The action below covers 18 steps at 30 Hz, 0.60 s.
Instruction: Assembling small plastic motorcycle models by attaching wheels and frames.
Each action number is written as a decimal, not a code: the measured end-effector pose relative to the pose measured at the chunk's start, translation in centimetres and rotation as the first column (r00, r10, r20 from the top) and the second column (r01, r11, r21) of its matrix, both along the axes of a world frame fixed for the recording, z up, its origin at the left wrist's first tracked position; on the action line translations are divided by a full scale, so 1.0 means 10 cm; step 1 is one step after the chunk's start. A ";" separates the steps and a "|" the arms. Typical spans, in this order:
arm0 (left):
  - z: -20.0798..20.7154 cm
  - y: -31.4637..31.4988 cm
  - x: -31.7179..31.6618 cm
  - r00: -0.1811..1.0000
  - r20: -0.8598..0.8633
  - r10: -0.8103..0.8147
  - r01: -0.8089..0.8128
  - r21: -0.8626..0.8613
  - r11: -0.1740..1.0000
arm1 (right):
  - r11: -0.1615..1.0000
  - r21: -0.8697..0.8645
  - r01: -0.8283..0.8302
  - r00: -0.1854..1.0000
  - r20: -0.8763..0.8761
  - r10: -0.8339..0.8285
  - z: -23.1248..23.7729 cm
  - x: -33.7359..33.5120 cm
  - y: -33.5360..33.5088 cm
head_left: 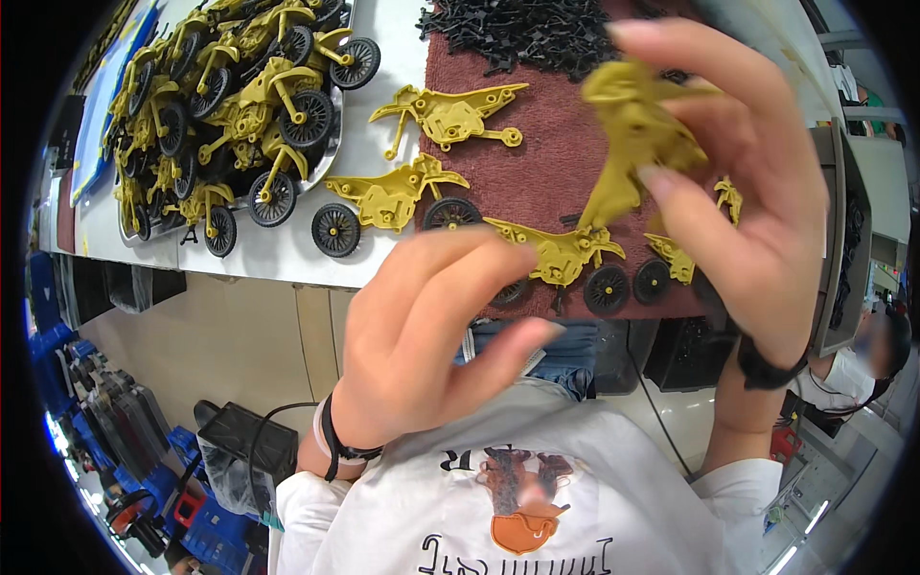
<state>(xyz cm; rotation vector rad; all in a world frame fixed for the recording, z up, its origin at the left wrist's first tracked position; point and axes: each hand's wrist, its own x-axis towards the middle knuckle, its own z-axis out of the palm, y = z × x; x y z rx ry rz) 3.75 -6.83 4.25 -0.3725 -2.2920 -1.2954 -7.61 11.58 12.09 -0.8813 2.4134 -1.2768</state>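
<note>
Raised over the right part of the cloth, my right hand [757,182] pinches a yellow toy motorcycle body half [637,134] between thumb and fingers; motion blurs the part slightly. My left hand [412,326] hovers at the table's front edge, thumb apart from its bent fingers, holding nothing I can see. Just beyond its fingertips lies another yellow motorcycle half [565,257] with a black wheel [606,289] at its right end. Farther left is a similar half [398,196] with a wheel [336,230] beside it. Behind that, a yellow half without wheels [455,115] lies flat.
A metal tray [331,158] at the left is heaped with yellow toy motorcycles [254,105]. Small black parts [522,34] are piled at the back of the brown cloth [494,177]. A grey bin [848,230] stands at the right. Another person [853,374] is at the far right.
</note>
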 end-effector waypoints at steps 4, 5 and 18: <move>0.01 0.17 -0.12 0.995 0.034 -0.089 0.090 -0.032 0.995 | 0.980 -0.188 -0.064 0.995 0.065 0.077 -0.22 0.35 0.19; -0.02 0.21 -0.09 0.994 0.048 -0.097 0.098 -0.010 0.995 | 0.980 -0.189 -0.061 0.995 0.069 0.075 -0.29 0.44 0.19; -0.13 0.11 -0.22 0.967 0.137 -0.213 0.243 -0.264 0.934 | 0.982 0.054 0.181 0.981 -0.079 -0.176 -0.52 0.59 0.36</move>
